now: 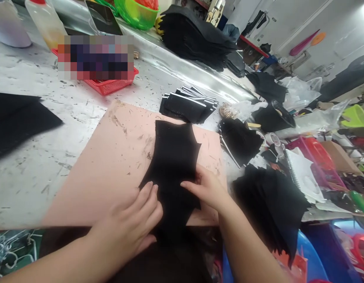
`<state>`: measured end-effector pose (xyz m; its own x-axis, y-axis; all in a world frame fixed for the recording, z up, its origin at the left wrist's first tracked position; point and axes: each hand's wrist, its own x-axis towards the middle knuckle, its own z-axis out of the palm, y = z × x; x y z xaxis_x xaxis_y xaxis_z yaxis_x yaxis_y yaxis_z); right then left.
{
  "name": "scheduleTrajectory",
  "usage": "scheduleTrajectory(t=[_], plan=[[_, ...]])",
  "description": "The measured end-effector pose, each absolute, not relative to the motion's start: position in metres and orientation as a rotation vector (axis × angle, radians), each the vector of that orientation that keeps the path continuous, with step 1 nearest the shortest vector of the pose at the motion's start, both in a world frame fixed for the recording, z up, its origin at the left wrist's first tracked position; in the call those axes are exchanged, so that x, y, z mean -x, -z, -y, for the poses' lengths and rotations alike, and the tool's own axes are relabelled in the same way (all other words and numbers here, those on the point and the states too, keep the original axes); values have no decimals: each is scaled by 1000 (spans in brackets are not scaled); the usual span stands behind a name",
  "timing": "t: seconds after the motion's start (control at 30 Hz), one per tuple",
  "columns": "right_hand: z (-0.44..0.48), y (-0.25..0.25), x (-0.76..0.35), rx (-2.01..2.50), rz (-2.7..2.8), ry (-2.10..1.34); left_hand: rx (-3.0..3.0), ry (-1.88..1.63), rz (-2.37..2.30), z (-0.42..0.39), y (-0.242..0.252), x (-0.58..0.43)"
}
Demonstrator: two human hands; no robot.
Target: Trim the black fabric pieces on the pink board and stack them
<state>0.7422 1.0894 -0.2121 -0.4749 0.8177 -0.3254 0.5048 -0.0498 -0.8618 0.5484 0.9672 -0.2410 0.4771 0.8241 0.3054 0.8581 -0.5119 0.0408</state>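
Observation:
A black cut fabric piece (172, 157) lies on a pink board (111, 165) on the worktable. My left hand (131, 224) rests flat on the near left edge of the piece, fingers together and stretched out. My right hand (207, 188) presses on its right side, fingers extended over the fabric and the thumb partly hidden. Neither hand grips anything that I can see.
Stacks of black pieces sit at the right (270, 208), behind the board (187, 104) and further back (196, 37). A red basket (111, 84), bottles (46, 23), a green bowl (137, 13) and cluttered bins (317, 157) surround the area. Black cloth (13, 118) lies left.

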Motion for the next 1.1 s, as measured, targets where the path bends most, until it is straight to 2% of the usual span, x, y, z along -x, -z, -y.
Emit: scheduleTrajectory(t=[0.17,0.4,0.7,1.1], plan=[[-1090,207,-742,1480,2085,-1361,2629,418,1384,-972,243,-567],[-1093,203,-747,1569,2186,-1200,2801,62,1196,-983,223,-571],[-1093,202,-744,1595,2272,-1077,2935,209,1172,-986,226,-583],[-1088,202,-745,1618,2249,-1092,3025,328,1067,-996,234,-588]])
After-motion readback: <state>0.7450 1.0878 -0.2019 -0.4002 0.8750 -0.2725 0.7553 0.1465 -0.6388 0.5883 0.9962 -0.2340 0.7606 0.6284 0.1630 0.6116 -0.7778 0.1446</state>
